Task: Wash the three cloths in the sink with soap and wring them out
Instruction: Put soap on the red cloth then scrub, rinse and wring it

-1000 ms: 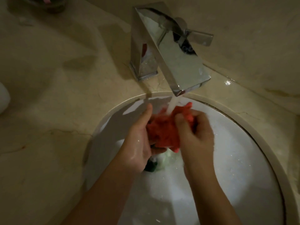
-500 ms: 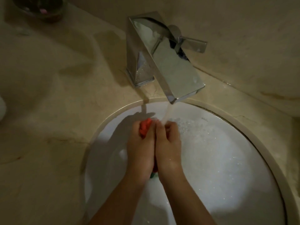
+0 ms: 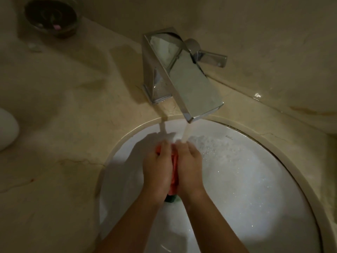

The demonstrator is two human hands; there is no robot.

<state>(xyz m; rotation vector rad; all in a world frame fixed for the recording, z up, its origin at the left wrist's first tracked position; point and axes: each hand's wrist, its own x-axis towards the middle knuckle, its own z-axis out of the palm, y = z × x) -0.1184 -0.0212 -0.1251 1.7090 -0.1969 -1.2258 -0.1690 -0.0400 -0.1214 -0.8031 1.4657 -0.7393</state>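
A red cloth (image 3: 174, 170) is squeezed between my two hands over the white round sink (image 3: 255, 179). My left hand (image 3: 157, 170) and my right hand (image 3: 189, 168) press together side by side, fingers curled round the cloth, so only a narrow red strip shows between them. Water runs from the chrome faucet (image 3: 182, 79) onto my right fingertips. A dark green cloth (image 3: 170, 199) peeks out below my wrists at the sink bottom. A third cloth is hidden.
Foam covers the sink's right half. The beige marble counter (image 3: 63, 125) surrounds the basin. A dark bowl (image 3: 52, 16) stands at the back left, and a white rounded object (image 3: 7, 128) sits at the left edge. The faucet lever (image 3: 211, 58) points right.
A second ago the red cloth was spread open between my hands under the stream. My hands have closed together and bunched it up; the view has tilted slightly downward.
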